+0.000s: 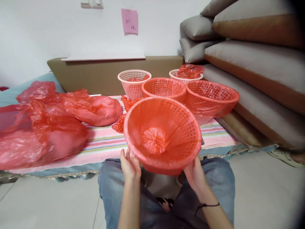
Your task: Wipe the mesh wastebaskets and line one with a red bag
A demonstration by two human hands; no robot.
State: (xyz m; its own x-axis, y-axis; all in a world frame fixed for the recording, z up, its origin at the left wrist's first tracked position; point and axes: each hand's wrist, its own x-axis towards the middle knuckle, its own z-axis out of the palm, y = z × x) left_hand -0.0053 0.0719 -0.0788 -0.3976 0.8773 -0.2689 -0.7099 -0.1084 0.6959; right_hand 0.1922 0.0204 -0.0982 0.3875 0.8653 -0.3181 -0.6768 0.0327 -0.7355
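Note:
A round plastic basket (183, 127) lined with a red plastic bag (154, 140) is held up above my knees, its open top tilted toward me. The bag is folded over the rim, and its gathered bottom shows inside. My left hand (131, 163) grips the basket's left underside, with some fingers hidden behind it. On the right, my right hand (195, 173) supports the lower side, its fingers mostly hidden under the basket. Just behind stand two more red-lined baskets, one in the middle (164, 83) and one at the right (214, 90).
Full red plastic bags (43, 133) lie on the striped cloth (105, 140) at left. Two pale baskets, one left (125, 83) and one right (175, 73), hold red bags at the back. Grey and brown cushions (257, 60) are stacked at right. A pink note (130, 21) is on the wall.

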